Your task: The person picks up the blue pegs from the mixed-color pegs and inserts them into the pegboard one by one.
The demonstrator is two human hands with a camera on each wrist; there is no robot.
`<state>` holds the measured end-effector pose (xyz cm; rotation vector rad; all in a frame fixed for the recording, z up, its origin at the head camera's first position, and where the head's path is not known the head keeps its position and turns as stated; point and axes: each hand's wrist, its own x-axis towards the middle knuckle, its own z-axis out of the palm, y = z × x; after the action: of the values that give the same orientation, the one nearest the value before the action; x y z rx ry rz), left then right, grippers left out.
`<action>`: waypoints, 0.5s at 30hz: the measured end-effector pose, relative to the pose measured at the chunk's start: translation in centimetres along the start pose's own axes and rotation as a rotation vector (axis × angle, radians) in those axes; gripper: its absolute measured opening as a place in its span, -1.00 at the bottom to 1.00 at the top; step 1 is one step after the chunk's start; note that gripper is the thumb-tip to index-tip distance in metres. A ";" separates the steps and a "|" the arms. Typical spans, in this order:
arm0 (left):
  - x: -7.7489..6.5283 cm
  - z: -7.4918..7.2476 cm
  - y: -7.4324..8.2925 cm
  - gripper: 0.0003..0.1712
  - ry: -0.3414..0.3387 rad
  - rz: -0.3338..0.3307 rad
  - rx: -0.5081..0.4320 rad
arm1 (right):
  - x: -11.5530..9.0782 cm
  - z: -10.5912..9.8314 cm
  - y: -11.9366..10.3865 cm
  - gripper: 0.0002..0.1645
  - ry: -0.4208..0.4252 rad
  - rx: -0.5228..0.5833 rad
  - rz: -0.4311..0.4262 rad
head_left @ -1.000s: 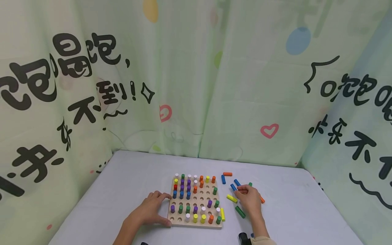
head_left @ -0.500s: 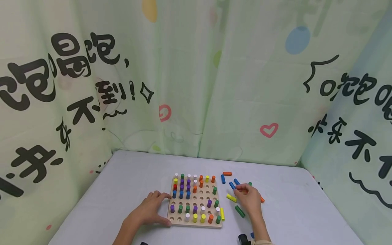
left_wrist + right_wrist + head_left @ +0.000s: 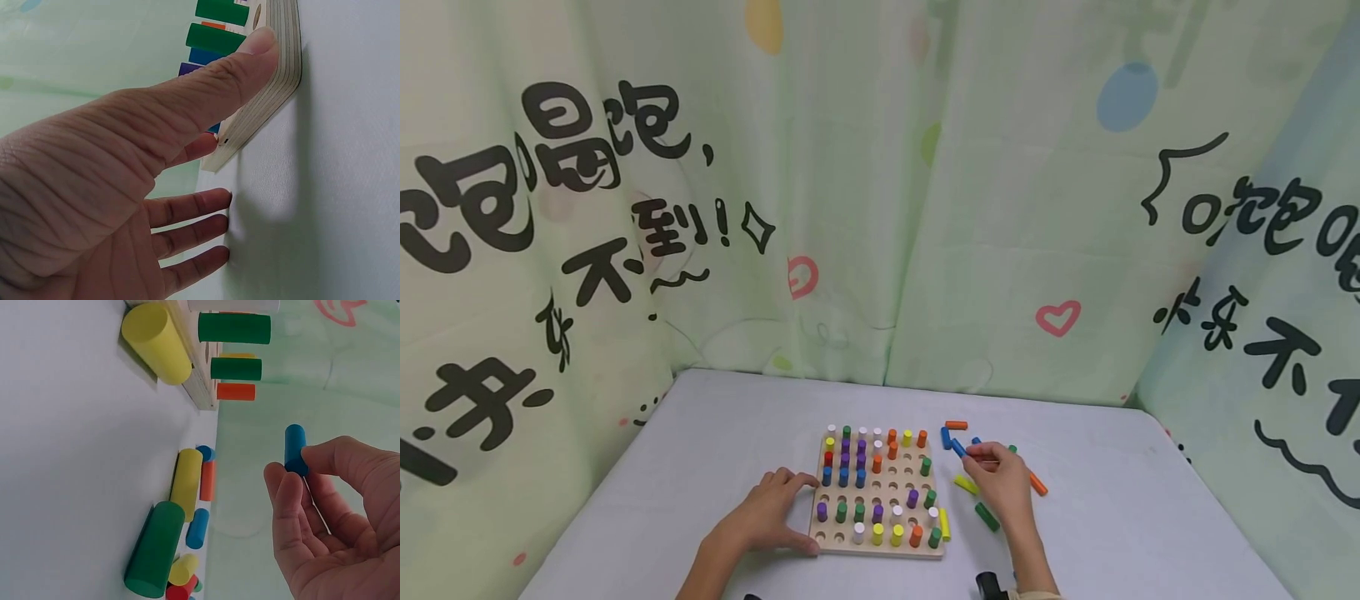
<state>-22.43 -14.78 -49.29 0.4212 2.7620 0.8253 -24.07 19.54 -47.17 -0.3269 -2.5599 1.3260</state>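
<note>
A wooden pegboard [image 3: 883, 552] stands on the white table, several coloured pegs upright in its holes. My left hand [image 3: 771, 510] rests against its left side, thumb and forefinger spread apart. In the left wrist view the thumb [image 3: 219, 87] presses the board's edge, and the other fingers are straight. Right of the board, my right hand [image 3: 1006, 483] pinches a blue peg [image 3: 295, 450] between thumb and fingertips, lifted off the table in the right wrist view. Under and around that hand lie a yellow peg [image 3: 966, 484] and a green peg [image 3: 987, 517].
An orange peg [image 3: 956, 425] and another blue peg [image 3: 946, 438] lie beyond the board's far right corner. A second yellow peg [image 3: 945, 525] lies along its right edge. A printed curtain [image 3: 865, 333] hangs around the table [image 3: 737, 417]. A black object [image 3: 988, 585] is at the right wrist.
My right hand has risen and moved slightly left with the blue peg, which was among the loose pegs. My left hand has stayed at the board.
</note>
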 end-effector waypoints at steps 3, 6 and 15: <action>0.0 0.0 0.0 -0.02 0.001 0.005 -0.001 | -0.3 0.2 -0.3 -0.81 -0.007 0.009 -0.019; 0.0 0.0 0.0 -0.03 0.000 0.003 0.000 | -0.5 0.5 -0.6 -0.82 -0.012 0.019 -0.041; 0.0 0.0 0.0 -0.03 -0.002 0.004 -0.005 | -1.3 0.8 -1.8 -0.81 -0.049 0.047 -0.069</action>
<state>-22.40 -14.80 -49.30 0.4270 2.7571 0.8321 -23.23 17.53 -46.29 -0.1980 -2.5504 1.3826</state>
